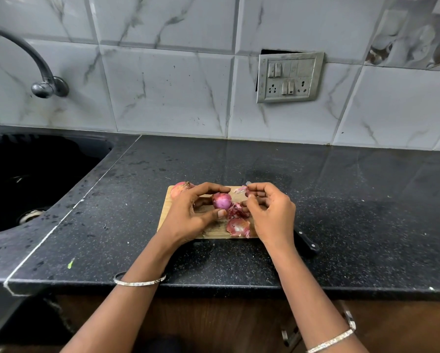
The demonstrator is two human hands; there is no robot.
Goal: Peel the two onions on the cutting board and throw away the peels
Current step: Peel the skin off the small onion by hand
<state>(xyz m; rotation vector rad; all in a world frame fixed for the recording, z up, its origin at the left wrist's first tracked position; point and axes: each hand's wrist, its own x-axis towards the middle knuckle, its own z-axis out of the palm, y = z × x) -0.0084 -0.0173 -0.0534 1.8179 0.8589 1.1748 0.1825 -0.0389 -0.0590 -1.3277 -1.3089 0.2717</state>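
Nearest, low in the frame, both wrists wear thin bangles (139,281); near the centre the left hand (196,215) curls fingers and thumb round a peeled onion (222,200) on the cutting board (211,233); the right hand (270,212), fingers bent, pinches a pale peel scrap (240,189); loose peels (238,226) lie between the hands (a knife handle (307,242) juts out lower right); an unpeeled onion (179,188) sits at the board's upper-left corner; beyond, a sink (106,149) at left, a switch panel (289,77) upper right.

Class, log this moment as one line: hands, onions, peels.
left hand: holds peeled onion | right hand: pinches peel scrap | second onion: unpeeled, far-left corner | peels: loose on cutting board
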